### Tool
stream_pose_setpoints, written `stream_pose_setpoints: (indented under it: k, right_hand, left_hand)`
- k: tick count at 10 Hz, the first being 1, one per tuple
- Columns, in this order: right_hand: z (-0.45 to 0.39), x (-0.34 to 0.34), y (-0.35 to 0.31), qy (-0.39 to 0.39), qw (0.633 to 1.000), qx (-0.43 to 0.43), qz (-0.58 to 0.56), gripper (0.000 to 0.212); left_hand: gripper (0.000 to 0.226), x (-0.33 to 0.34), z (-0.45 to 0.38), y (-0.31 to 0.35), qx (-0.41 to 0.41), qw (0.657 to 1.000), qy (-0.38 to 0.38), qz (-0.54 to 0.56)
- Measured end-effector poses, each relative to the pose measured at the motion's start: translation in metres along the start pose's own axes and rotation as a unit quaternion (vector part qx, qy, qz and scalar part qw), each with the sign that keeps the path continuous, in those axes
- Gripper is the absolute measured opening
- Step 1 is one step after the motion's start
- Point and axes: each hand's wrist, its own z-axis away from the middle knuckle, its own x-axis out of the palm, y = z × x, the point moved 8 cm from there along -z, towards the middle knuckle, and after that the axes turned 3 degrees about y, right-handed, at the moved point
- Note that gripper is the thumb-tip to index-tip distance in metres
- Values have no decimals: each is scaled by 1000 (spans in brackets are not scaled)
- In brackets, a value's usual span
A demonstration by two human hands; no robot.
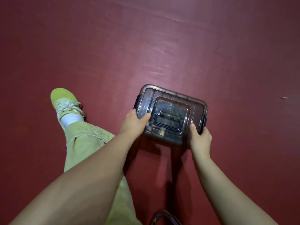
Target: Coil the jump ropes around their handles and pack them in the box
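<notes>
box (pixel 170 114) is over the red floor (pixel 178 46), lid on, left hand (pixel 132 123) and right hand (pixel 200 138) each clamping an end by the dark latches. keep both thumbs on top, level it, then check both latches are snapped.

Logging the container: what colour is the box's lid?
Smoky translucent brown plastic lid, with black side latches; head view.

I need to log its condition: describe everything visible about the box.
The box is smoky brown see-through plastic, rectangular with rounded corners, lid on, a folded dark carry grip recessed in the lid, black latches at both short ends. It is held over the red floor, left hand and right hand gripping opposite ends. Contents look blurred.
</notes>
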Motion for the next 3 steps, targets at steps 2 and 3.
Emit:
stream_pose_setpoints:
  k: [2,3]
  right_hand:
    - [99,10,-89,-148,984,-90,-35,61]
    - [170,18,-146,-209,965,-141,-69,41]
  left_hand:
    - [68,-31,79,-2,14,993,-39,114]
    - [62,-119,120,-7,28,971,87,222]
